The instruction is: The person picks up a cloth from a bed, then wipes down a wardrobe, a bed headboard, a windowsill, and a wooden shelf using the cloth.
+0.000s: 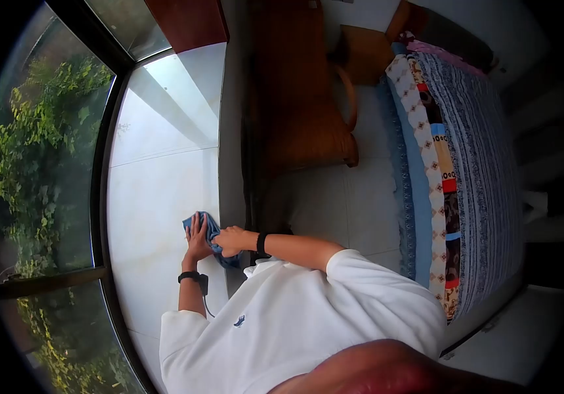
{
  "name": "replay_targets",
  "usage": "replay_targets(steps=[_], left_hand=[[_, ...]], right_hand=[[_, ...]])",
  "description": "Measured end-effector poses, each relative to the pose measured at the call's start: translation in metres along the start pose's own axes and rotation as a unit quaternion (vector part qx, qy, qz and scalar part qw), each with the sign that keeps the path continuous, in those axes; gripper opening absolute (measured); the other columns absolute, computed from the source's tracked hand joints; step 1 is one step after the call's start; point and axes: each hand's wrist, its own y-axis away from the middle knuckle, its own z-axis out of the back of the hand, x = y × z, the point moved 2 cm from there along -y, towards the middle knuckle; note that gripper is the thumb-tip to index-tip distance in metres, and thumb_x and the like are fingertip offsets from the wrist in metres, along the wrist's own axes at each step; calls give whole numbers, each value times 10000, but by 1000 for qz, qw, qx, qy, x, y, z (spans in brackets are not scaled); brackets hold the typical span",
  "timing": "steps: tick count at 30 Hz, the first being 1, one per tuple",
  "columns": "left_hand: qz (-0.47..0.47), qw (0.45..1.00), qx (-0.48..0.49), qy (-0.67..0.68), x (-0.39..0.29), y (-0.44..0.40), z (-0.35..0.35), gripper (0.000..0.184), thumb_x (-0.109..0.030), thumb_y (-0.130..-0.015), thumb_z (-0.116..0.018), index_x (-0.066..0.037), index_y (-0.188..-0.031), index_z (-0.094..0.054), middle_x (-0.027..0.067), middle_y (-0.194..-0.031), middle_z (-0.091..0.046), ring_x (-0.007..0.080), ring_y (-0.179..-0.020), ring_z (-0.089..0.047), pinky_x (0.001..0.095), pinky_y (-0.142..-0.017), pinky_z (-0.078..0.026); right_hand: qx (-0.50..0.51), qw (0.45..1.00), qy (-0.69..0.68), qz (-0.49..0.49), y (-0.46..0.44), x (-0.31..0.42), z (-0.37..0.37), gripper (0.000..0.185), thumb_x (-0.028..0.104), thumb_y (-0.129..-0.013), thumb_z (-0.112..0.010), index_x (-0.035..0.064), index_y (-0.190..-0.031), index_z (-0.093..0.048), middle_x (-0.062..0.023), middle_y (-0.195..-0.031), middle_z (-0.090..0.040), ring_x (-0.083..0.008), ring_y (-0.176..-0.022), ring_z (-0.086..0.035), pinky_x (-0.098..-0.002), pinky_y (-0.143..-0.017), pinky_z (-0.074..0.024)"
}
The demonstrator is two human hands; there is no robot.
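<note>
A crumpled blue cloth (212, 225) lies on the white tiled windowsill (164, 190), close to its inner edge. Flat on top of the cloth, with fingers stretched out, is my left hand (196, 241). My right hand (231, 241) comes in from the other side, its fingers closed on a fold of the same cloth. Part of the cloth hangs near the sill's edge below my right hand. Each wrist has a black band, and a cable runs from the left one.
A dark-framed window (101, 217) with green plants outside borders the sill on the left. Below the sill on the right stands a wooden chair (308, 141) on the tiled floor. A bed (479, 184) with a striped cover is farther right.
</note>
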Motion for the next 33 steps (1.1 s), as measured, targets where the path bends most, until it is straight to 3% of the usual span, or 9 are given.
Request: replay_targets(steps=[8, 12, 19, 22, 24, 26, 28, 31, 33], left_hand=[[83, 989, -121, 36, 27, -68, 27, 1167, -213, -466, -850, -188, -1482, -275, 72, -1562, -176, 268, -1441, -149, 531, -1133, -106], [87, 987, -138, -11, 37, -116, -1, 962, -9, -549, -653, -223, -1442, -366, 91, -1552, -214, 301, -1433, -183, 592, -1101, -147], [96, 987, -120, 47, -80, -205, -16, 715, -37, -709, -627, -191, -1386, -455, 85, -1562, -182, 358, -1432, -136, 640, -1073, -123], [87, 926, 131, 342, -108, -269, -73, 348, -27, -857, -490, -55, -1176, -626, 91, -1099, -657, 199, -1023, -601, 394, -871, -477], [-2, 963, 112, 244, -197, -285, -75, 295, -15, -864, -455, -4, -1086, -650, 14, -846, -668, 110, -792, -601, 264, -706, -499], [-48, 906, 185, 378, -248, -320, -119, 280, -33, -873, -465, 13, -1085, -641, 40, -889, -669, 136, -811, -610, 283, -734, -498], [-29, 913, 234, 333, -343, -334, -124, 301, -46, -856, -489, 8, -1127, -607, 49, -877, -664, 157, -809, -600, 317, -746, -495], [-70, 889, 268, 365, -491, -330, -141, 297, -61, -862, -507, -6, -1146, -579, 69, -903, -660, 166, -776, -602, 306, -720, -498], [-273, 891, 258, 256, -582, -328, -140, 291, -96, -856, -563, -11, -1134, -570, 83, -917, -637, 161, -785, -593, 292, -704, -489]], right_hand=[[-24, 996, -85, -15, -31, -56, 75, 635, 348, -777, -596, 183, -1374, -458, -274, -1075, -600, -444, -1002, -586, -492, -893, -468], [-62, 987, -138, -52, -24, -94, 93, 665, 361, -803, -589, 145, -1406, -409, -278, -1096, -606, -434, -1039, -583, -467, -938, -457], [-163, 970, -157, -86, 55, -195, 146, 628, 335, -774, -633, 56, -1319, -494, -255, -989, -653, -413, -904, -634, -459, -816, -517], [-207, 953, -200, -101, 112, -268, 140, 614, 313, -763, -654, 2, -1275, -521, -258, -981, -656, -385, -880, -652, -436, -818, -515], [-193, 946, -240, -99, 176, -297, 148, 635, 343, -776, -662, 2, -1288, -506, -226, -1040, -655, -348, -923, -650, -430, -826, -502], [-239, 921, -285, -112, 234, -349, 124, 655, 408, -797, -661, 40, -1310, -488, -207, -1096, -641, -340, -970, -636, -430, -842, -487], [-102, 942, -219, -234, 314, -385, 134, 667, 485, -815, -645, 92, -1327, -478, -178, -1135, -633, -323, -1030, -616, -415, -870, -470], [-218, 924, -289, -120, 415, -453, 83, 612, 446, -777, -712, 112, -1259, -538, -128, -1071, -664, -279, -997, -630, -387, -866, -472], [-211, 906, -320, -179, 484, -470, 94, 607, 391, -766, -732, 120, -1270, -533, -112, -1099, -658, -266, -1035, -619, -379, -881, -468]])
